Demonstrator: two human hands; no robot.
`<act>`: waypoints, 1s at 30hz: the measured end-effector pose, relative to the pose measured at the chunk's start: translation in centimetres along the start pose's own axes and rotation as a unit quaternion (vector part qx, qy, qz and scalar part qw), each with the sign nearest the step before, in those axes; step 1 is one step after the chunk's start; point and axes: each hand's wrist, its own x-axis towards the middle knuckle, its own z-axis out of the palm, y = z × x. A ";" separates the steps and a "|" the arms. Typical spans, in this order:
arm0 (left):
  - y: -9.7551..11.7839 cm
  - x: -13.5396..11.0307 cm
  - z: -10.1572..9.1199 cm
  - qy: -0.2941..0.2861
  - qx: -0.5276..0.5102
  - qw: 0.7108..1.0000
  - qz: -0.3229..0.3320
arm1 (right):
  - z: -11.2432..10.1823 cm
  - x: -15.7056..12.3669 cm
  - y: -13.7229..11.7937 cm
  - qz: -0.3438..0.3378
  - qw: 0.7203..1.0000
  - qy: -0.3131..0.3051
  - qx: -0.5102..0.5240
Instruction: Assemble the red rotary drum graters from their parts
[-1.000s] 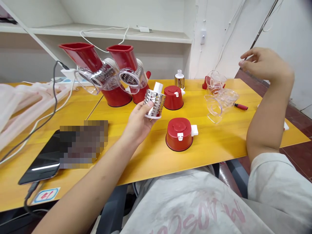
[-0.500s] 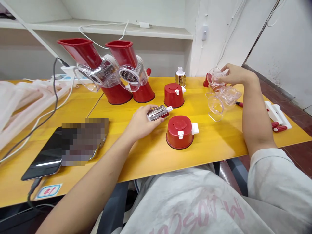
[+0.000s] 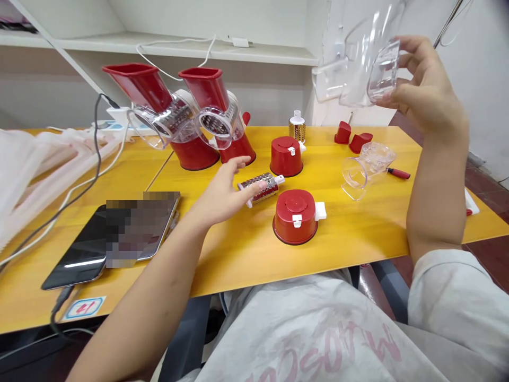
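Note:
My right hand (image 3: 425,87) holds a clear plastic grater housing (image 3: 360,69) up in the air, above the right side of the table. At the left, my left hand (image 3: 222,193) is open, its fingers spread beside a metal grater drum (image 3: 263,188) that lies on its side. The thumb reaches over the drum; I cannot tell whether it touches. Close by stand two red grater bases, a nearer one (image 3: 295,216) and a farther one (image 3: 286,156). A second clear housing (image 3: 368,167) lies on the table under the raised one.
Two assembled red drum graters (image 3: 196,151) (image 3: 238,148) stand at the back left. Another drum (image 3: 297,127) stands upright behind the bases. Two red pushers (image 3: 342,132) (image 3: 361,142) and a red handle (image 3: 398,173) lie at right. Phones (image 3: 77,249) and cables lie left.
My right hand has lifted one clear housing off the table, up and to the right. The left hand has opened and let go of the drum, which lies on the table.

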 end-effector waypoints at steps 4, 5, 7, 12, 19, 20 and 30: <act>4.6 -0.2 0.8 0.024 -0.128 0.987 0.089 | 4.3 -1.0 -3.9 -0.127 0.981 0.013 0.146; 6.0 -0.1 1.3 0.007 -0.180 0.978 0.105 | 6.0 -1.1 -4.4 -0.146 0.975 0.006 0.165; 8.7 0.1 2.3 -0.027 -0.269 0.954 0.132 | 9.7 -1.6 -5.0 -0.165 0.963 -0.021 0.210; 10.9 0.2 3.1 -0.003 -0.372 0.923 0.099 | 12.7 -4.4 -4.5 -0.138 0.959 -0.094 0.229; 8.3 -3.1 3.8 -0.014 -0.261 0.963 0.062 | 5.6 -7.1 -7.1 -0.172 0.970 -0.076 0.154; 8.2 -3.4 4.1 -0.030 -0.258 0.963 0.064 | 5.7 -7.1 -7.6 -0.190 0.969 -0.085 0.131; 4.9 -2.1 3.9 -0.198 -0.248 0.944 0.091 | 8.6 -4.5 -9.7 -0.237 0.957 -0.166 0.007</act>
